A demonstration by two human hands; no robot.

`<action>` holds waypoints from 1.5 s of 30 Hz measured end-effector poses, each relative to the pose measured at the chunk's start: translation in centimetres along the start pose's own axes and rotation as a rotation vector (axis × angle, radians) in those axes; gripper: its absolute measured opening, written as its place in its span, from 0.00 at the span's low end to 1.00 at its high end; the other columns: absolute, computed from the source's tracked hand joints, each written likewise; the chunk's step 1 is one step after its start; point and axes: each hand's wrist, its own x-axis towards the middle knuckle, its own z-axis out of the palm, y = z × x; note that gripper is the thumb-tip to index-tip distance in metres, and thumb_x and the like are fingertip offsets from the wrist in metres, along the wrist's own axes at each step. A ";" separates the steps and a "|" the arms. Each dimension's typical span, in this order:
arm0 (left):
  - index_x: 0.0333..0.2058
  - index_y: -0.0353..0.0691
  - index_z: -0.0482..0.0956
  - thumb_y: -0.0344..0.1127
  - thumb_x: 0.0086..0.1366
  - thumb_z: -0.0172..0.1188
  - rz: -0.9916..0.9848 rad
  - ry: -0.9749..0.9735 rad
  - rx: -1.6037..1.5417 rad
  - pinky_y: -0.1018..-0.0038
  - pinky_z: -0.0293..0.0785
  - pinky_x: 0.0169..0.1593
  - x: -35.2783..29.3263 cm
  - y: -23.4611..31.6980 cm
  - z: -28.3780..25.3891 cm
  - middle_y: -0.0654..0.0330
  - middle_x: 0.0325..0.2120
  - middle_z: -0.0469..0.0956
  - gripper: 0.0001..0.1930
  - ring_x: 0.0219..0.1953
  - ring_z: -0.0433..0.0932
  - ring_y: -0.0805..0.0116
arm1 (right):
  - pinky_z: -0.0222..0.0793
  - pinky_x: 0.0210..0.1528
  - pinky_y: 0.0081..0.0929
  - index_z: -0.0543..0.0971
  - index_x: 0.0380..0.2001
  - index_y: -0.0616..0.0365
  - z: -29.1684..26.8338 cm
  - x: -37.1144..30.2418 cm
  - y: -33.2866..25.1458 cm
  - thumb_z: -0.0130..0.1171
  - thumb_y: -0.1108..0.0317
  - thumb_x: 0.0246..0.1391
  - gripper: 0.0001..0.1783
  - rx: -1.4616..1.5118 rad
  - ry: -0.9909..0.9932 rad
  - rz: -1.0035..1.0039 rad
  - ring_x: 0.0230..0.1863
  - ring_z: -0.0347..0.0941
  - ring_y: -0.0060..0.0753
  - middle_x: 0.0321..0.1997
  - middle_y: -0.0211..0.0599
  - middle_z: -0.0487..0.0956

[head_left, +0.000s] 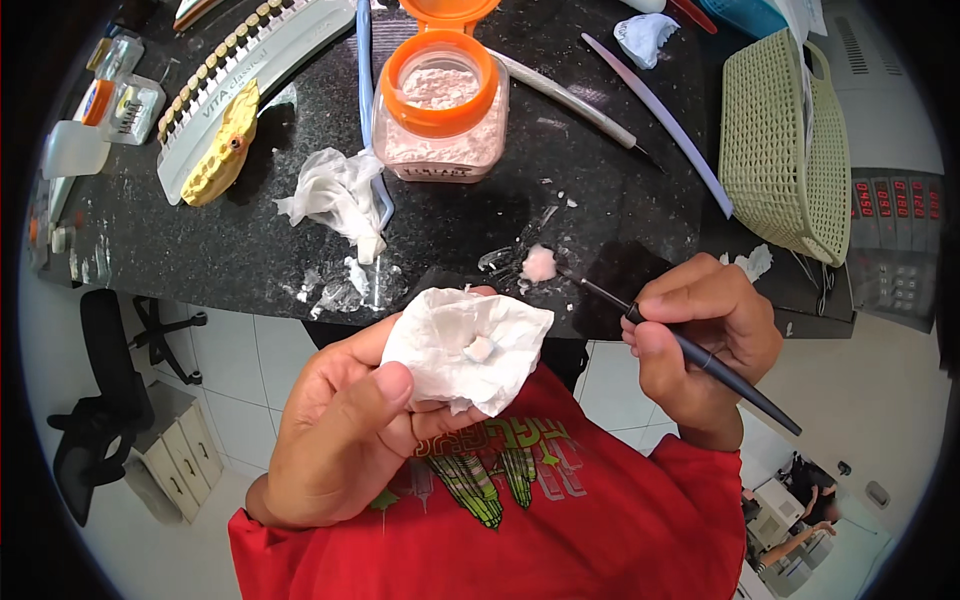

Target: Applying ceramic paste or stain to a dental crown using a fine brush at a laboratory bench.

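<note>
My left hand [345, 420] is closed on a white paper tissue [430, 345], thumb pressed over its left edge. A small pale tooth-shaped piece [479, 348] rests in the middle of the tissue. My right hand [710, 335] pinches a thin black brush [715, 365], which slants from lower right to upper left. The brush's tip reaches to a small mound of pinkish wet paste [538, 264] on the black countertop [600, 215]; whether it touches cannot be told. White smears lie about the mound.
An open jar of pinkish powder [440, 130] with an orange rim stands behind the paste. Left of it are a crumpled tissue [335, 195], a yellow dental model [222, 145] and a tooth shade guide [250, 55]. Slim tools [570, 95] and a green woven basket [780, 150] stand to the right.
</note>
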 end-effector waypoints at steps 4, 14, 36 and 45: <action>0.60 0.22 0.53 0.38 0.66 0.49 -0.021 0.017 0.015 0.67 0.68 0.58 0.0 0.3 0.4 0.44 0.58 0.63 0.30 0.57 0.69 0.57 | 0.67 0.22 0.15 0.76 0.27 0.66 0.0 0.1 0.0 0.63 0.83 0.35 0.11 -0.042 -0.014 -0.022 0.22 0.74 0.24 0.24 0.41 0.78; 0.59 0.21 0.54 0.37 0.66 0.50 -0.043 0.003 0.006 0.65 0.66 0.59 0.2 0.6 0.3 0.43 0.59 0.61 0.30 0.57 0.68 0.56 | 0.68 0.20 0.15 0.77 0.26 0.67 -0.4 0.3 0.4 0.64 0.84 0.33 0.12 -0.074 -0.038 -0.102 0.21 0.75 0.24 0.23 0.42 0.78; 0.59 0.22 0.54 0.39 0.62 0.56 0.168 0.082 0.129 0.66 0.70 0.57 -0.2 -0.2 0.7 0.44 0.58 0.62 0.34 0.56 0.70 0.58 | 0.71 0.20 0.19 0.76 0.31 0.63 1.8 0.5 -1.1 0.64 0.81 0.30 0.18 0.127 -0.114 -0.372 0.21 0.74 0.31 0.23 0.38 0.76; 0.59 0.23 0.54 0.39 0.63 0.56 0.173 0.077 0.121 0.68 0.71 0.56 -0.2 -0.1 0.6 0.45 0.56 0.65 0.34 0.56 0.70 0.59 | 0.71 0.20 0.19 0.76 0.30 0.62 1.9 1.1 -0.7 0.63 0.81 0.29 0.17 0.103 -0.215 -0.377 0.18 0.74 0.29 0.23 0.38 0.76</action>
